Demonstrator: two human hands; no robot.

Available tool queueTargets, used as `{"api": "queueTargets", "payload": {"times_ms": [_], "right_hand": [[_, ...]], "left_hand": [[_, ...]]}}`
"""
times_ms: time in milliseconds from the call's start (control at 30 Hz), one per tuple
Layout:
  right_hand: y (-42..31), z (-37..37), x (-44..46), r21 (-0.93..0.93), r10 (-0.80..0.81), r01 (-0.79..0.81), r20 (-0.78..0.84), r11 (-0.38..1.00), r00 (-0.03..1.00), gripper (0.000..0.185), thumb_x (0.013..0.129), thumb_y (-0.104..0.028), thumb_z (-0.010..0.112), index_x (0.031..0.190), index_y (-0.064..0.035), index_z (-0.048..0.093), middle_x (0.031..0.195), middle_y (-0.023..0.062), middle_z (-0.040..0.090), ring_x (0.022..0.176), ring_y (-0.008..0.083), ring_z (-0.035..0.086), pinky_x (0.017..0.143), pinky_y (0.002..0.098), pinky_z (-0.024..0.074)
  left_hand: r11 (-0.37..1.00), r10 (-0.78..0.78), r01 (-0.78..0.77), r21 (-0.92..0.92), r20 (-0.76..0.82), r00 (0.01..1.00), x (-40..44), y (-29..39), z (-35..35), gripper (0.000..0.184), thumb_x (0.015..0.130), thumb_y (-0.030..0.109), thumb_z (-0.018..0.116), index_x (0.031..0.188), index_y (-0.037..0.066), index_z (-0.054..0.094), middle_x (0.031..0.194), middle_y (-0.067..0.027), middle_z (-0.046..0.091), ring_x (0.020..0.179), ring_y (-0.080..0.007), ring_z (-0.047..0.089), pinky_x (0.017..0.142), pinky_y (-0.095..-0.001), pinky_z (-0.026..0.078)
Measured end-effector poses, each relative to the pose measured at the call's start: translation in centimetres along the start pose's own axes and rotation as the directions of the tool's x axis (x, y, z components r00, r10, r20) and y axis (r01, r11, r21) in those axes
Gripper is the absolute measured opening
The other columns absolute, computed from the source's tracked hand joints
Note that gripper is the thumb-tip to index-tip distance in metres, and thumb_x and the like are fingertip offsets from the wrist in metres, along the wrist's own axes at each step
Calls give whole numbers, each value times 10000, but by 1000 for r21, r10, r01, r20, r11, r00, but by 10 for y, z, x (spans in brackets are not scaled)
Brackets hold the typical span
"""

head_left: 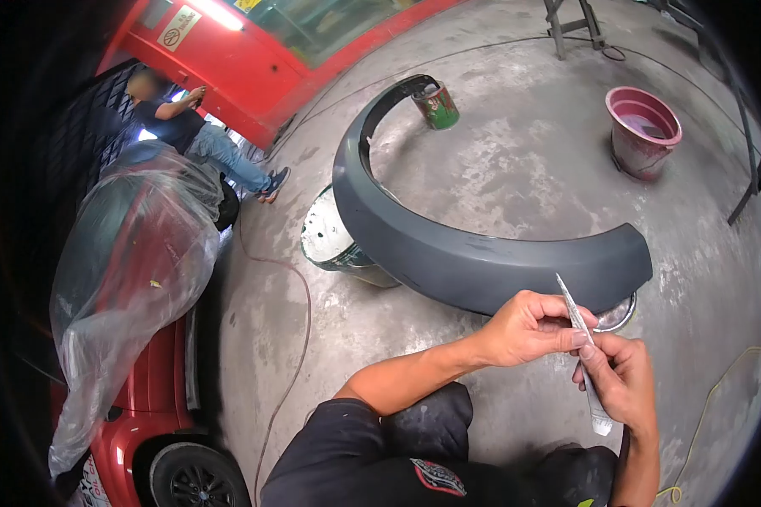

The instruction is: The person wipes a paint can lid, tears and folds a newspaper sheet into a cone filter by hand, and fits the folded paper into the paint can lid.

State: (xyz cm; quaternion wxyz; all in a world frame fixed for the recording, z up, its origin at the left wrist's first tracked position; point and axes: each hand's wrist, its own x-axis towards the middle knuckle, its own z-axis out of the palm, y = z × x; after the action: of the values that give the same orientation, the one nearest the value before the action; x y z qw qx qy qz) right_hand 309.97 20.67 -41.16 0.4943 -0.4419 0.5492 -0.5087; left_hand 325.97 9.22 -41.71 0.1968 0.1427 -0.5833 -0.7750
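My left hand point(533, 329) pinches a thin, pale folded strip of paper point(599, 404) between thumb and fingers. On the same strip, a little lower, my right hand point(621, 376) is closed too, thumb on top. The strip stands nearly edge-on, so its surface cannot be made out. Just beyond my hands lies a dark grey curved fender flare point(473, 264), its near end close to the strip's upper tip. Paint cans support the flare: a white-topped can point(326, 226), a green and red can point(439, 110) and a partly hidden metal-rimmed one point(624, 316).
A pink bucket point(624, 148) stands at the right. At the left is a red car point(156, 372) partly under plastic sheeting point(148, 237). A person point(177, 122) sits beyond it by a red wall. A hose point(306, 308) and a yellow cord point(708, 406) cross the floor.
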Motion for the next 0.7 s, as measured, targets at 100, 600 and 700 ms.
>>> {"api": "queueTargets", "payload": {"times_ms": [100, 600, 700], "right_hand": [[2, 3, 3, -105, -87, 81, -55, 991, 995, 205, 925, -154, 564, 905, 25, 662, 629, 37, 619, 546, 82, 553, 485, 242, 418], [-6, -21, -2, -191, 142, -120, 106, 974, 984, 169, 872, -36, 545, 1023, 21, 595, 610, 54, 617, 454, 102, 529, 440, 262, 420], [-1, -27, -4, -90, 158, -146, 138, 985, 978, 154, 858, -15, 559, 1009, 10, 542, 630, 59, 628, 454, 106, 524, 446, 260, 415]], "left_hand": [[1000, -12, 14, 18, -95, 995, 4, -2, -1, 230, 890, 37, 613, 1113, -20, 615, 1001, -92, 653, 915, -115, 614, 808, -261, 520], [-171, 337, -481, 860, 510, 791, -2, 11, 5, 178, 691, 129, 652, 859, 68, 645, 1052, -93, 632, 971, -253, 612, 837, -400, 487], [-75, 329, -485, 871, 481, 812, -4, 9, 4, 140, 679, 100, 655, 814, 63, 650, 891, -40, 641, 812, -187, 632, 701, -319, 495]]}}
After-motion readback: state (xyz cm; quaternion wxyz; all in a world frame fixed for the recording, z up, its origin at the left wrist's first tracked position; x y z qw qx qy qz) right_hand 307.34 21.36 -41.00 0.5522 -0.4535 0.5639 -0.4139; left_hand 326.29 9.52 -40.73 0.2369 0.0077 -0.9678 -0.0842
